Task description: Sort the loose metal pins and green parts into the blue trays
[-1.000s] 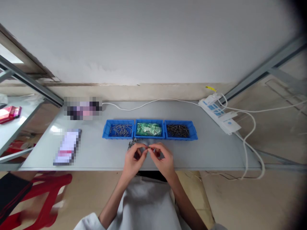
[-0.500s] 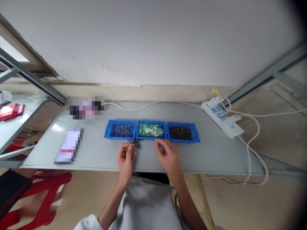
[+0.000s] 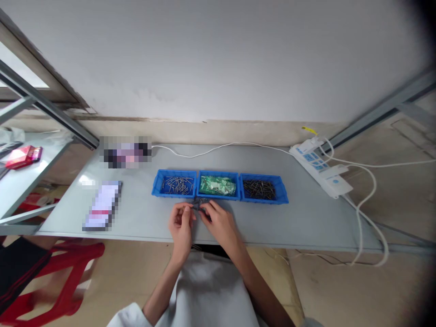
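Note:
My left hand (image 3: 180, 227) is curled at the front of the table, thumb pressed to fingers; what it pinches is too small to make out. My right hand (image 3: 221, 225) is close beside it, its fingertips together at a small pile of dark screws (image 3: 201, 200). Both hands' fingertips nearly meet there, partly hiding the pile. Just behind stand three blue bins in a row: the left bin (image 3: 173, 196) with loose silver screws or nails (image 3: 179, 185), the middle bin (image 3: 218, 197) with green-tinted packets (image 3: 218, 185), the right bin (image 3: 282, 197) with dark screws (image 3: 259, 188).
A blurred-out phone-like object (image 3: 102, 206) lies on the left of the grey table (image 3: 306, 222), with another blurred object (image 3: 127, 154) behind. A white power strip (image 3: 320, 170) with cables stands at right. A red stool (image 3: 64, 281) is below left.
My right hand has moved left, from in front of the middle bin to the dark screws beside my left hand. The left hand stays in nearly the same place; the view has shifted slightly.

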`<state>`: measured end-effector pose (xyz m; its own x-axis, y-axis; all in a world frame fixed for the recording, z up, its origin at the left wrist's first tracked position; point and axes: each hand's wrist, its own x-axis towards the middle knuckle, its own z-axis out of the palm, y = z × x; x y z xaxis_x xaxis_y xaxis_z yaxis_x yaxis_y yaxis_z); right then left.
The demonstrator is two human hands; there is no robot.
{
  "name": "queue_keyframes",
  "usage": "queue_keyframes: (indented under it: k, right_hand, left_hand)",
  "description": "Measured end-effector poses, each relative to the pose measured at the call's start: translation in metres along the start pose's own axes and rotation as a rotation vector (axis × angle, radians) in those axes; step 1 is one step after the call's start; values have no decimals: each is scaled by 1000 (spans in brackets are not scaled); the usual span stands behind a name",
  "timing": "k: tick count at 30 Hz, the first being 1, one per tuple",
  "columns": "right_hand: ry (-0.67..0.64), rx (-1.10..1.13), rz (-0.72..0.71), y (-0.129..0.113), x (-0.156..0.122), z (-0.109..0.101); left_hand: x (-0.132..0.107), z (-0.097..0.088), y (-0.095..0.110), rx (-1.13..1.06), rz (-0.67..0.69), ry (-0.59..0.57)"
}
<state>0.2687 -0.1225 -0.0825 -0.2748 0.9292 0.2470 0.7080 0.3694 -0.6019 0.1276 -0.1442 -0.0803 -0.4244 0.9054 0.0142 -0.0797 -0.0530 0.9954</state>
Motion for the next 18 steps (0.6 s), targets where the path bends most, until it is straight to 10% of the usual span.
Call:
queue_keyframes:
  k: [10,18]
  right_hand:
    - [104,65,51,7,-9,-9]
    - [195,201,52,4,-17,-38]
  left_hand:
    - [1,2,6,157,65,-86]
    - [-5,10,2,378,237,-403]
